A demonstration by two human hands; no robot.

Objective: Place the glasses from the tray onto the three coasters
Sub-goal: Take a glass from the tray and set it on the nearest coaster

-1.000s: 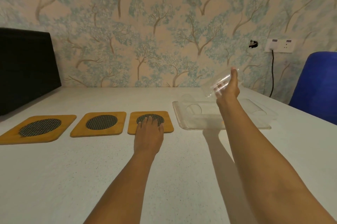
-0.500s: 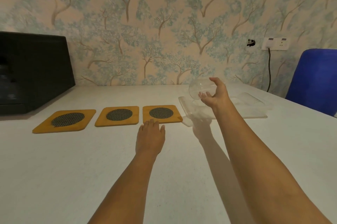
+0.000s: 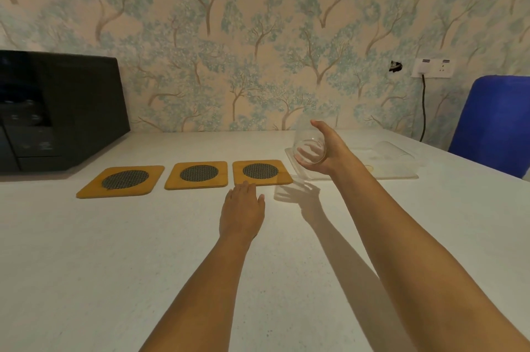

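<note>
Fingers [image 3: 301, 157] of the right hand [image 3: 329, 152] are curled round a clear glass [image 3: 309, 148], which is held tilted in the air above the near-left corner of the tray [image 3: 401, 172], its round base turned toward the camera; the left hand [image 3: 242, 209] lies flat and empty on the tabletop [image 3: 143, 265], its fingertips just short of the front edge of the coaster nearest the tray [image 3: 261, 172]. Taking the scene from big to small: the tabletop carries a black appliance [image 3: 57, 111] far from the tray, then the clear tray itself with what look like more glasses lying in it, hard to count, then three wooden coasters in a row leading away from the tray, the middle coaster [image 3: 198, 174] and the farthest coaster [image 3: 123, 181] both bare like the first. The step in hand seems to be carrying the first glass across. To do it well, the person should turn the glass upright before lowering, centre its base over a coaster's dark mesh disc, set it down gently, and release only once it stands steady. Filling the farthest coaster first would keep later reaches clear.
</note>
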